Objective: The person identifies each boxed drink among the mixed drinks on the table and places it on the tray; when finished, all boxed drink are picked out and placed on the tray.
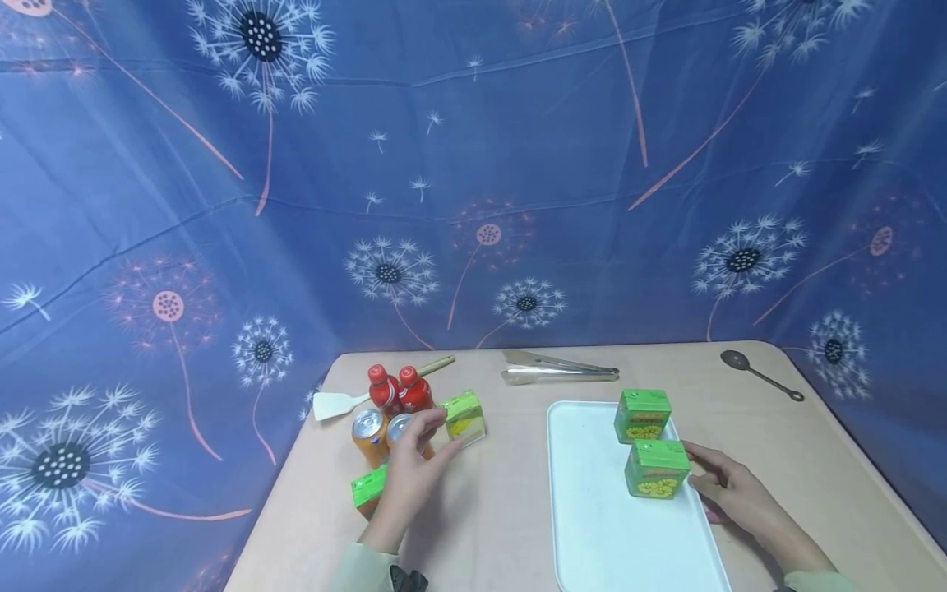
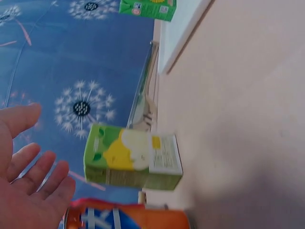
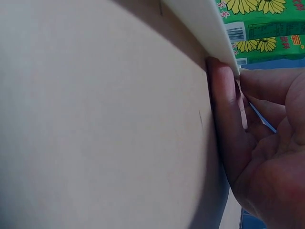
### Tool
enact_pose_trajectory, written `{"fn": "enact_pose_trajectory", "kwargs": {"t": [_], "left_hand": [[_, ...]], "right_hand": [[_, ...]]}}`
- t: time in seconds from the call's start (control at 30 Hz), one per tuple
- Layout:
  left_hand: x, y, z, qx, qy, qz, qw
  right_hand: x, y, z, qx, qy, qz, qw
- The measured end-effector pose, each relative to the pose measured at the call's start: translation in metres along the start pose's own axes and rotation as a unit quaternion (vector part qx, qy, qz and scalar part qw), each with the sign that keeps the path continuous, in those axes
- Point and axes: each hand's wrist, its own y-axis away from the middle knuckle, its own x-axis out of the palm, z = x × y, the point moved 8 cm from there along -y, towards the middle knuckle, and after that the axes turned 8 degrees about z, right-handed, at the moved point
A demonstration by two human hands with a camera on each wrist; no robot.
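Observation:
My left hand [image 1: 418, 469] hovers over the cans with fingers spread and nothing in it. Just right of its fingertips stands a green and yellow juice box [image 1: 464, 418] with pears printed on it; in the left wrist view a gap shows between the hand [image 2: 33, 176] and this box [image 2: 126, 155]. At the right, my right hand [image 1: 732, 489] holds the right rim of a white tray [image 1: 592, 526]. The right wrist view shows one finger [image 3: 224, 90] under the rim and another against its side. Two green drink boxes with yellow flowers, one behind [image 1: 642, 417] and one in front [image 1: 657, 470], stand on the tray.
Two orange cans [image 1: 369, 436], two red-capped bottles [image 1: 384, 388] and another green box [image 1: 367, 491] cluster at left. A white spatula [image 1: 336, 404] lies behind them. Metal tongs [image 1: 558, 373] lie at the back, a dark spoon [image 1: 762, 375] at back right.

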Motion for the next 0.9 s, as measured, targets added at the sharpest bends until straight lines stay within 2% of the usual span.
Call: {"fn": "enact_pose_trajectory", "kwargs": {"t": [0.13, 0.37, 0.63, 0.77, 0.9], "left_hand": [[-0.017, 0.012, 0.004, -0.008, -0.023, -0.026, 0.9994], [-0.044, 0.028, 0.013, -0.022, -0.019, -0.057, 0.9979], [-0.079, 0.043, 0.024, -0.012, -0.072, -0.113, 0.9909], [-0.088, 0.051, 0.035, -0.031, -0.080, -0.127, 0.9881], [-0.090, 0.058, 0.047, -0.051, -0.062, -0.128, 0.9884]], "right_hand": [[0.002, 0.000, -0.002, 0.005, -0.023, 0.003, 0.9997], [0.000, 0.001, 0.002, -0.005, 0.022, -0.001, 0.9997], [0.001, -0.001, 0.001, -0.003, 0.020, 0.006, 0.9998], [0.000, -0.001, 0.000, 0.001, 0.014, 0.005, 0.9999], [0.000, 0.000, 0.000, 0.001, 0.010, 0.002, 1.0000]]}}
